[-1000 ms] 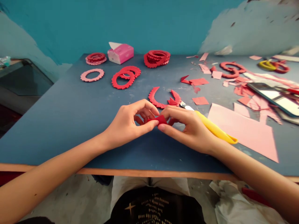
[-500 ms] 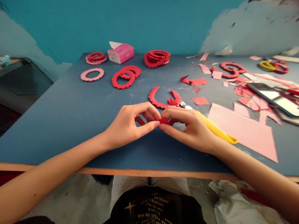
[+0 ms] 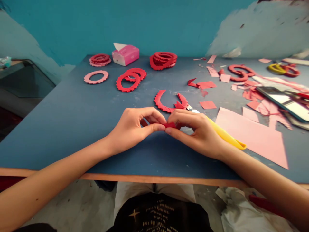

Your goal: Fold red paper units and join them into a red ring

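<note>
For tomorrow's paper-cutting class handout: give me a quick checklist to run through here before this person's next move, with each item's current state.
1. Red paper piece pinched between the fingertips of the left hand and right hand: ok.
2. Craft knife lying on the table, in neither hand: ok.
3. Blade covered: not ok, the bare metal shows.
4. Edges of the pinched piece evenly cut: cannot tell, fingers hide them.
5. Pink paper sheet lying flat, away from the hands: ok.
</note>
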`<state>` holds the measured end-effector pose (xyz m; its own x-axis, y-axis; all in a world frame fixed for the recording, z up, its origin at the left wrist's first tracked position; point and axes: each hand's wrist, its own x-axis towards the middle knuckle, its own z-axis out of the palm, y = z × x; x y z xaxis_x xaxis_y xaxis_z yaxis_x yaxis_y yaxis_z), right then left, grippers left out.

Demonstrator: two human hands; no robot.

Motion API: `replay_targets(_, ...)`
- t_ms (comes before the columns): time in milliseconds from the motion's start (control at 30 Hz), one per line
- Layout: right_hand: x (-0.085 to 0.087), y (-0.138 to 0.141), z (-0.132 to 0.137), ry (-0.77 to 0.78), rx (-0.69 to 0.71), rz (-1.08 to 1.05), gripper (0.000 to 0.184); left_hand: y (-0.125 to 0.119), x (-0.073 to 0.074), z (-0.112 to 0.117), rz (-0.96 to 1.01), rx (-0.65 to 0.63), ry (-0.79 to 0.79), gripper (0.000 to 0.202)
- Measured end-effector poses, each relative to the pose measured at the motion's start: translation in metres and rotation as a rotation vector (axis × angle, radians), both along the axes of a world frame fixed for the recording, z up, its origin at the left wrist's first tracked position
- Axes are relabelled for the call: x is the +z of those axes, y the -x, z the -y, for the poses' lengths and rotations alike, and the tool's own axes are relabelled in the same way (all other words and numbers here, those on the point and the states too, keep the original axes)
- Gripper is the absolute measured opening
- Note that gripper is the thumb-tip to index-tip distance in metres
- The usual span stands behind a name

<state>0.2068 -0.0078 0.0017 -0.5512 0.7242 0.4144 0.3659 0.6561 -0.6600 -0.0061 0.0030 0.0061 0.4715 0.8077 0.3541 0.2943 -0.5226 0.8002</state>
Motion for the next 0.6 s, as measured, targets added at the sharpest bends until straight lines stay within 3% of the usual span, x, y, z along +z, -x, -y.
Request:
replay_targets(167, 0.0013, 0.0004, 0.0009, 0.030, -0.023, -0.021, 0.007, 0.0002, -0.0014, 0.0000, 0.007, 0.015, -0.095, 0.008)
replay_targets(300, 0.0013, 0.0000, 0.0014, 0.075, -0.081, -0.061, 0.010, 0.0015, -0.0034, 0.0010, -0.011, 0.043, -0.326, 0.022)
replay_targets(433, 0.0011, 0.0009, 0.0014, 0.122, -0.137, -0.097, 0.014, 0.0023, -0.0048, 0.0009, -0.024, 0.103, -0.596, 0.010)
replay_targets(600, 0.0005, 0.0018, 0.0011, 0.119, -0.139, -0.104, 0.015, 0.0022, -0.0051, -0.0008, -0.068, 0.164, -0.651, 0.006)
